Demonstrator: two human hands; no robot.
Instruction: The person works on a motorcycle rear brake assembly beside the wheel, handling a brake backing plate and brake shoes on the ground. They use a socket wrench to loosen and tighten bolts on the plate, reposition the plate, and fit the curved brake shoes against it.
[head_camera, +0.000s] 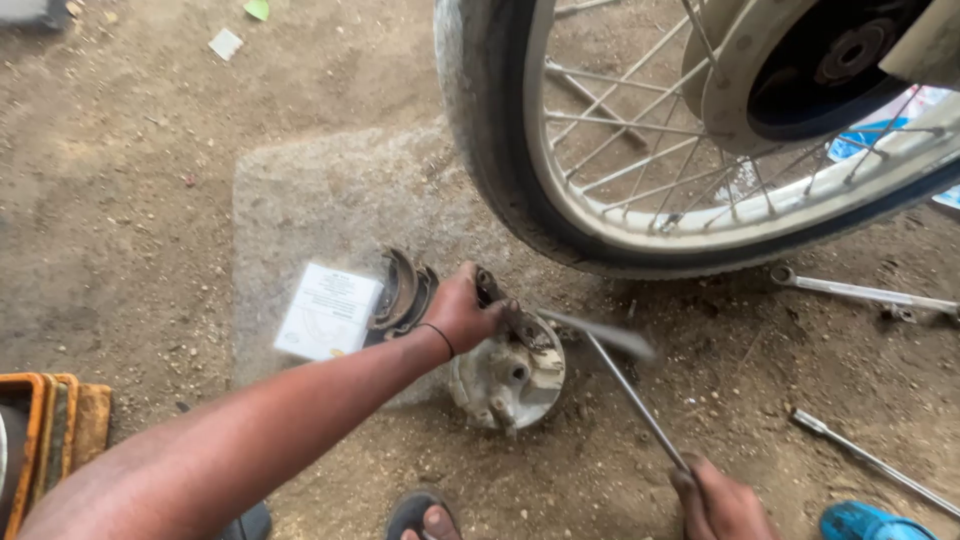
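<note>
The left hand (462, 308) reaches out on a straight arm, fingers curled tight around the top edge of a round metal brake plate (507, 375) standing tilted on the dirt ground (130, 230). The right hand (722, 505), low in view, is closed around a long thin rod (635, 400) angled toward the plate. Worn brake shoes (402, 292) and a white box (329, 311) lie beside it on a concrete slab (320, 190), under a spoked wheel (690, 130). Two wrenches (865, 293) lie at right.
</note>
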